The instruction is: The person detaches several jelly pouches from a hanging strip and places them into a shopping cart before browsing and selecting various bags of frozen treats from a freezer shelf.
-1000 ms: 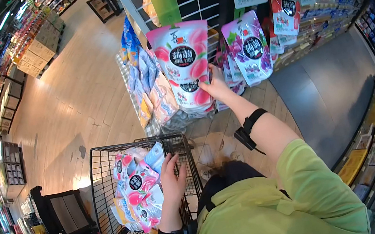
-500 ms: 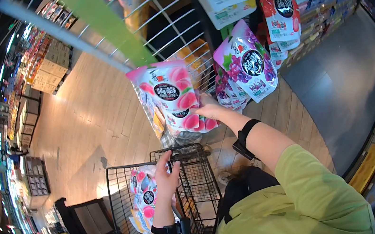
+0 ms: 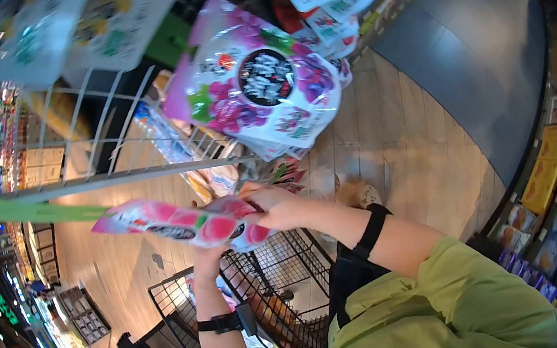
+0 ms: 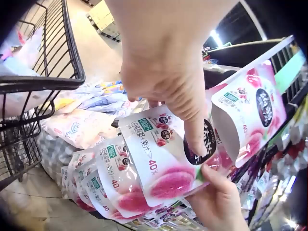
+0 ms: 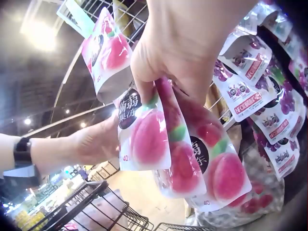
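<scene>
Right hand (image 5: 175, 60): peach pouches (image 5: 147, 142) are pinched.
Left hand (image 4: 166, 86): one is touched; whether it is gripped cannot be told.
Pouch place: left of, and nearer than, grape pouches (image 3: 265, 80).

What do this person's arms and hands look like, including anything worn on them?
The left hand and right hand are bare, with no gloves. Both arms come out of the loose short sleeves of a plain yellow-green fabric top. A narrow black left band and matching right band circle the forearms; a small dark box-shaped device sits on the left one.
</scene>
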The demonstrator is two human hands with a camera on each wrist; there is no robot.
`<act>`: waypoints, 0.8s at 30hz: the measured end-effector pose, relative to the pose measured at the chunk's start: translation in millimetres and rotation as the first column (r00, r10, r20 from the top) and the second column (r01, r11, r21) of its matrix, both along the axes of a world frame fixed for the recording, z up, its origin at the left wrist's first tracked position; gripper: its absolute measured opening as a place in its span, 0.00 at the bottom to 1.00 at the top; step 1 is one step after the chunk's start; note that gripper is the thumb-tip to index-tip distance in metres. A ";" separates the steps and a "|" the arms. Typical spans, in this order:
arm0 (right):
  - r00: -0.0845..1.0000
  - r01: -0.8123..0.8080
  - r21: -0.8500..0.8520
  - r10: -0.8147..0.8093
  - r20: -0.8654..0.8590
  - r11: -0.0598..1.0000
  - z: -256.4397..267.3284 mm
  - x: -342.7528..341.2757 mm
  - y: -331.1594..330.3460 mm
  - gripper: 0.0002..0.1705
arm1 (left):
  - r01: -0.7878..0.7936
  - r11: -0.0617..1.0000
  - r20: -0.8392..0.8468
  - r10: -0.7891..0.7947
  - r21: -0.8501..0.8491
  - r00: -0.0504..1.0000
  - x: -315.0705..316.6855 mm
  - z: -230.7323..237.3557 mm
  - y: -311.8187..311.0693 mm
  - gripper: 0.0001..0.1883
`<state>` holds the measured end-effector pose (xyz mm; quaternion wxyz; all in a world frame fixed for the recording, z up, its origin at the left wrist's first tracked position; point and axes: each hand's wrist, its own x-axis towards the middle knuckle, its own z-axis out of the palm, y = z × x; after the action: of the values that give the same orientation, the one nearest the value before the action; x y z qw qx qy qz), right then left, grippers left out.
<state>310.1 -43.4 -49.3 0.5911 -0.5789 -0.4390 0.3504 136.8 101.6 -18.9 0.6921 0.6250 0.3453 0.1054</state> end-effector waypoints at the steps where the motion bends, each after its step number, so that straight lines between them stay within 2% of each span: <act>1: 1.000 -0.021 -0.006 0.021 0.022 1.000 3.1 1.1 -6.9 0.20 | -0.124 0.974 0.084 0.142 -0.192 0.986 12.6 5.9 -12.1 0.44; 2: 1.000 -0.019 -0.036 0.019 0.000 0.999 1.9 -1.0 -10.2 0.20 | 0.097 0.850 0.369 0.119 -0.517 0.922 -8.2 -20.8 5.9 0.42; 3: 0.999 -0.012 -0.005 0.012 -0.044 1.000 2.2 -2.1 -16.1 0.20 | -0.050 0.852 0.234 0.199 -0.522 0.952 -1.8 -23.6 2.0 0.38; 5: 0.998 -0.018 0.001 0.018 -0.063 1.000 9.2 -1.6 -30.9 0.20 | -0.064 0.884 0.263 0.205 -0.463 0.943 -22.9 -77.6 3.5 0.35; 6: 0.998 0.004 0.015 -0.003 -0.061 1.000 9.7 -2.6 -35.2 0.20 | -0.155 0.878 0.153 0.248 -0.454 0.957 -12.4 -83.4 -10.4 0.31; 7: 0.998 0.014 0.019 -0.013 -0.062 1.000 9.6 -3.5 -40.0 0.20 | 0.064 0.206 0.164 0.520 -0.976 0.838 -6.4 -92.7 -11.2 0.28; 13: 0.999 0.030 0.028 -0.029 -0.025 0.999 10.2 -6.3 -63.6 0.17 | 0.001 0.174 0.090 0.504 -0.985 0.859 4.1 -131.7 -38.1 0.28; 17: 0.998 -0.035 0.027 0.036 -0.046 0.999 13.2 -0.4 -75.0 0.17 | -0.032 0.176 0.063 0.511 -0.984 0.857 11.2 -145.9 -56.9 0.28; 24: 1.000 -0.028 0.080 0.028 0.007 0.996 10.9 12.0 -83.7 0.16 | -0.110 0.213 0.020 0.528 -0.971 0.849 18.4 -140.9 -87.7 0.29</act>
<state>322.1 -127.1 -38.4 0.6078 -0.5494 -0.4624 0.3390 155.2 13.8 -159.8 0.9332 -0.0263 0.3331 0.1320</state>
